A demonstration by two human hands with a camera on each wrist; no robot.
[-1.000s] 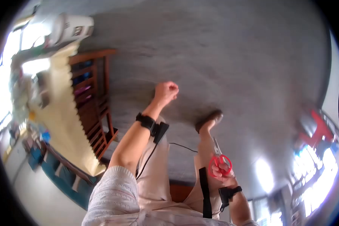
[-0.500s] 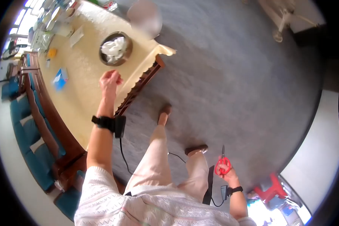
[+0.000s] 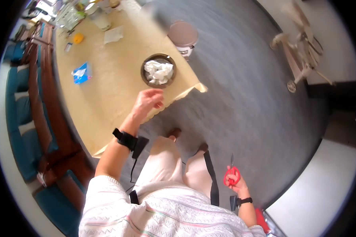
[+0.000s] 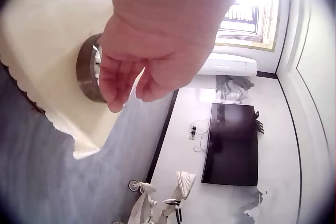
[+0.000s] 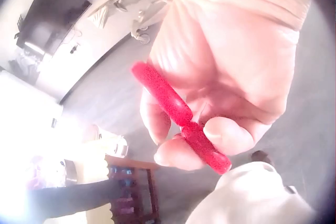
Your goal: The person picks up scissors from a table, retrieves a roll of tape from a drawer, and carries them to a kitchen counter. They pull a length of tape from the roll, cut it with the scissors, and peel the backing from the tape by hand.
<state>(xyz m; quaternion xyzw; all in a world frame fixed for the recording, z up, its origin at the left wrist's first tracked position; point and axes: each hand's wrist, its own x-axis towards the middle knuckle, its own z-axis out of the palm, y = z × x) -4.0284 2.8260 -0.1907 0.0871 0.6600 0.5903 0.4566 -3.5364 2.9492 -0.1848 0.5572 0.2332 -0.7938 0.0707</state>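
Note:
In the head view, the left hand [image 3: 148, 102] hangs at the table edge just below a dark round bowl [image 3: 145, 81] of crumpled white tissues [image 3: 159, 72]. Its fingers bend loosely in the left wrist view, thumb tip apart from them, with nothing visible between; part of the bowl [image 4: 86, 71] is behind them. Low on the right, the right hand [image 3: 238, 185] grips red-handled scissors [image 3: 232, 176], blades pointing away from the body. The right wrist view shows its fingers [image 5: 231, 136] curled round the red handles [image 5: 170, 100]; the blades are hidden there.
On the cream-covered table [image 3: 106, 94] are a blue tissue pack [image 3: 81, 74], an orange item [image 3: 78, 38] and a paper sheet [image 3: 114, 35]. A lidded bin [image 3: 183, 34] stands beyond its edge. A teal sofa [image 3: 17, 130] lines the left; a wheeled frame [image 3: 300, 59] stands at the right.
The head view has swung so the table and bowl sit further right. The left hand is now below the bowl, its fingers bent. The right hand still grips the scissors.

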